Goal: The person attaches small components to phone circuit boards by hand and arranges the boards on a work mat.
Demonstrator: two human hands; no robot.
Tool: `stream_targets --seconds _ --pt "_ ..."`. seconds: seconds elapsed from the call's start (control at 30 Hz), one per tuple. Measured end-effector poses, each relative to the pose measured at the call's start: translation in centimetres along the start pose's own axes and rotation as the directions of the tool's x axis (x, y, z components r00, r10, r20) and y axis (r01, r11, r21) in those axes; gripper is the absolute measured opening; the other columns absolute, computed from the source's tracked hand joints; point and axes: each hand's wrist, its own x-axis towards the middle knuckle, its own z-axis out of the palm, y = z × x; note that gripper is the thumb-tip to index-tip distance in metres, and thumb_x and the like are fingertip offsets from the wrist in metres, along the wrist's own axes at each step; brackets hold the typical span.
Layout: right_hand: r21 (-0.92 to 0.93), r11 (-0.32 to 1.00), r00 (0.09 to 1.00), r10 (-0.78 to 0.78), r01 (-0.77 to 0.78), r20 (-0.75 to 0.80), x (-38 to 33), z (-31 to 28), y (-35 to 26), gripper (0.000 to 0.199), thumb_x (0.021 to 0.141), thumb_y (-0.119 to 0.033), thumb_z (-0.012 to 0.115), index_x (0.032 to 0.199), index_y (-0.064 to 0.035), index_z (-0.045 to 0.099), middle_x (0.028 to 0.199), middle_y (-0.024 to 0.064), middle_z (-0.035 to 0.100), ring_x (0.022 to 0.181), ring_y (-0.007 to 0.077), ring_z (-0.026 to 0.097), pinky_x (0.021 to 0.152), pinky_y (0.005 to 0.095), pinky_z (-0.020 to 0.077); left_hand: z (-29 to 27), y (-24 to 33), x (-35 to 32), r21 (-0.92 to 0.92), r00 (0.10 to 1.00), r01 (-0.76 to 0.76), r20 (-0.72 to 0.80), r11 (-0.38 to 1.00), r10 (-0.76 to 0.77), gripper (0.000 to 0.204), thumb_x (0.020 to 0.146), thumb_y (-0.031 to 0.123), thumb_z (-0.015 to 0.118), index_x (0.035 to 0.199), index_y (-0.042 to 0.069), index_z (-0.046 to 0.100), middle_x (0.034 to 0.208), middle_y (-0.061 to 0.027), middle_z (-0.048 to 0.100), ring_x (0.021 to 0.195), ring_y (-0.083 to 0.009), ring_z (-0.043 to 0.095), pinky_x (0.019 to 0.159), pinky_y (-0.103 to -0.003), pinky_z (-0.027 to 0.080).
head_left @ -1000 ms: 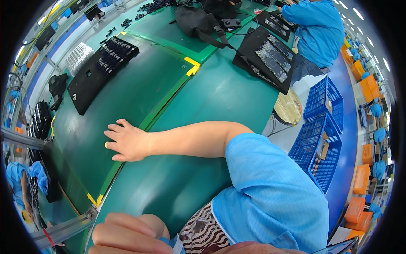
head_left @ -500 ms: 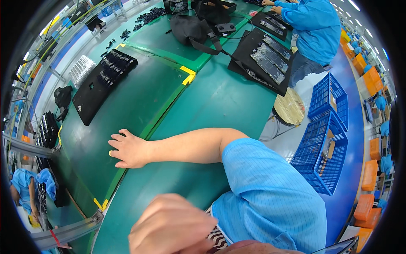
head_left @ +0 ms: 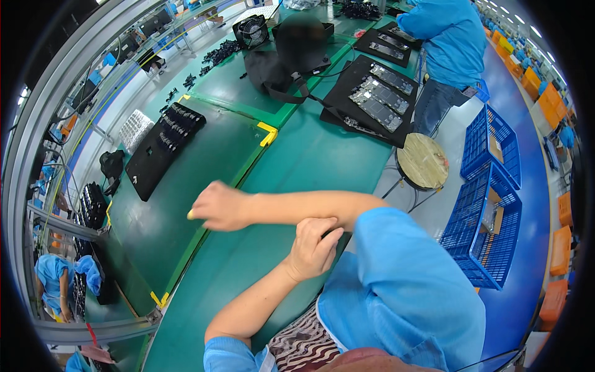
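Over the green table (head_left: pixel 325 164), the right forearm (head_left: pixel 279 209) of the person reaches toward the left, and the right hand (head_left: pixel 220 206) keeps its fingers curled inward, as a loose fist; whether something is inside, I cannot tell. The left hand (head_left: pixel 310 249) touches this forearm near the elbow with bent fingers, but I cannot tell if they grip it. The table is below both arms. Beyond the right hand, a black board (head_left: pixel 147 177) carries rows of small dark parts (head_left: pixel 180 127).

Electronics assy wkshp: green workbench (head_left: pixel 316 155), circuit bds (head_left: pixel 379 102), blue crates (head_left: pixel 460 234), orange bins (head_left: pixel 560 251)
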Motion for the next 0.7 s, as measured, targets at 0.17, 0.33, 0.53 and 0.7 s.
stream_targets --seconds 0.17,0.33,0.53,0.7 --pt "-0.492 0.672 0.833 0.453 -0.553 -0.319 -9.1 -16.3 4.8 0.032 0.067 -0.018 0.068 0.097 -0.0101 0.064 0.088 0.0101 0.063 0.087 0.0293 0.059 0.073 0.0412 0.0455 1.1 -1.4 -0.5 0.016 0.968 0.227 0.109 0.974 -0.228 0.04 0.07 -0.006 0.056 0.109 -0.002 0.048 0.108 -0.0197 0.05 0.095 -0.0353 0.052 0.082 -0.04 0.043" --pt "-0.614 -0.031 0.455 0.642 -0.789 -0.617 -20.8 -25.8 7.2 0.063 0.073 -0.033 0.07 0.121 -0.002 0.043 0.107 0.0153 0.053 0.101 0.0322 0.051 0.081 0.0473 0.0402 2.0 -1.9 -0.1 0.006 0.929 0.352 0.124 0.936 -0.35 0.034 0.072 -0.006 0.053 0.106 -0.003 0.05 0.106 -0.0188 0.051 0.095 -0.0345 0.053 0.082 -0.038 0.044" --pt "-0.545 -0.01 0.352 0.753 -0.838 -0.555 -23.1 -25.9 7.5 0.063 0.078 -0.036 0.066 0.125 -0.0032 0.041 0.107 0.0155 0.056 0.102 0.0322 0.051 0.083 0.0471 0.0399 1.9 -2.1 -0.3 0.05 0.933 0.348 0.074 0.936 -0.351 0.03 0.072 -0.007 0.053 0.101 -0.001 0.053 0.104 -0.0167 0.052 0.087 -0.031 0.056 0.072 -0.036 0.048" --pt "-0.49 0.01 0.321 0.768 -0.872 -0.554 -21.8 -27.0 7.3 0.069 0.071 -0.035 0.071 0.124 -0.0022 0.043 0.106 0.0172 0.056 0.1 0.0341 0.052 0.082 0.0455 0.0423 1.9 -2.1 -0.5 -0.011 0.926 0.377 -0.025 0.926 -0.377 0.03 0.072 -0.011 0.049 0.101 -0.002 0.052 0.101 -0.0153 0.052 0.075 -0.0242 0.057 0.062 -0.03 0.048"
